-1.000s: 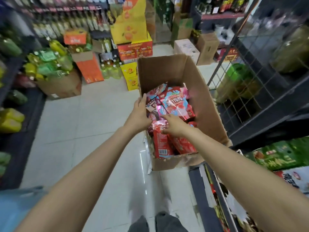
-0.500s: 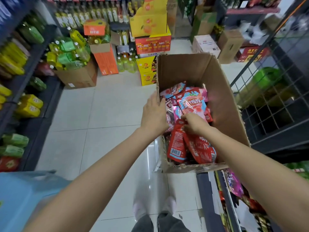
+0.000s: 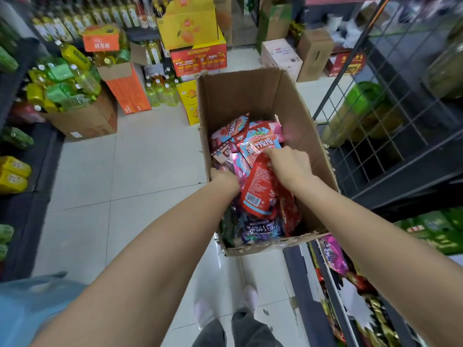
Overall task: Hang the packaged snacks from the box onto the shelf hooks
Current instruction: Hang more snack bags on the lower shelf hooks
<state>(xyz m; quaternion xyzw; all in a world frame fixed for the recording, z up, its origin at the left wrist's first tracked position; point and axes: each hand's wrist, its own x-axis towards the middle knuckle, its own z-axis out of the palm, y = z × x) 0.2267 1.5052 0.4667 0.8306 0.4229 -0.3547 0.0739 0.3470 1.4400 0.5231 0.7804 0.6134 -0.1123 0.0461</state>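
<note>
1. A tall corrugated cardboard box (image 3: 250, 96) is seen standing open on the pale glossy tiled floor (image 3: 130, 171), its near rim torn and ragged.
2. The box is filled with flat, shiny plastic snack packets (image 3: 253, 146) in pink, red and purple, lying loosely heaped inside.
3. A red packet (image 3: 258, 189) with a white barcode label is gripped at its top edge by the right hand (image 3: 290, 166), whose fingers are curled round it.
4. The left hand (image 3: 224, 179) is placed just inside the box's left wall among the packets; its fingers are hidden, so its grip cannot be told.
5. A dark wire-grid rack (image 3: 375, 136) is seen just beside the box on the right.
6. More glossy packets (image 3: 333, 254) are seen on the shelf at the lower right.
</note>
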